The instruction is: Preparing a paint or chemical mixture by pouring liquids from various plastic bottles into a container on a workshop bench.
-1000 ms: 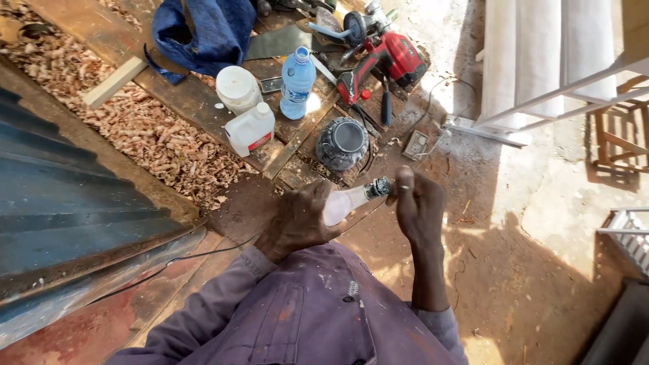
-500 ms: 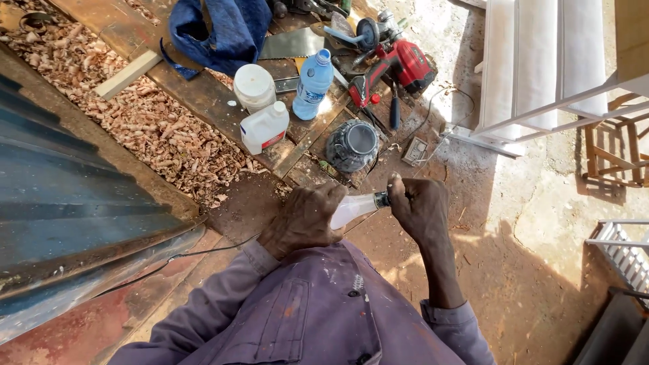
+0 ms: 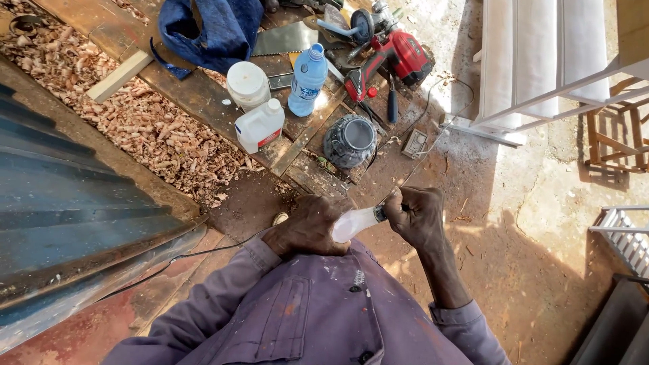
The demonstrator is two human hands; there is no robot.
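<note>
On the dusty red ground [image 3: 541, 223] of an open-air workshop, seen from the head camera, a person in a purple work shirt [image 3: 304, 318] stands over a low wooden board [image 3: 203, 94] and works a small whitish tube [image 3: 353, 223] held at the waist. The left hand [image 3: 307, 226] is wrapped tight round the tube's body, fingers pressed together on it; the right hand [image 3: 418, 216] pinches the dark cap [image 3: 380, 213] at its tip. Whether the cap is coming off or going on I cannot tell; it sits against the nozzle now, so the tube looks closed and nothing has visibly been squeezed out. On the board, well apart from the hands, stand a white jug [image 3: 260, 125], a white tub [image 3: 248, 84], a blue water bottle [image 3: 307, 80] and a red power tool [image 3: 395, 61], with a dark round pot [image 3: 350, 140] nearer. Wood shavings [image 3: 149, 128] lie thick to the left, beside blue corrugated sheeting [image 3: 61, 203].
</note>
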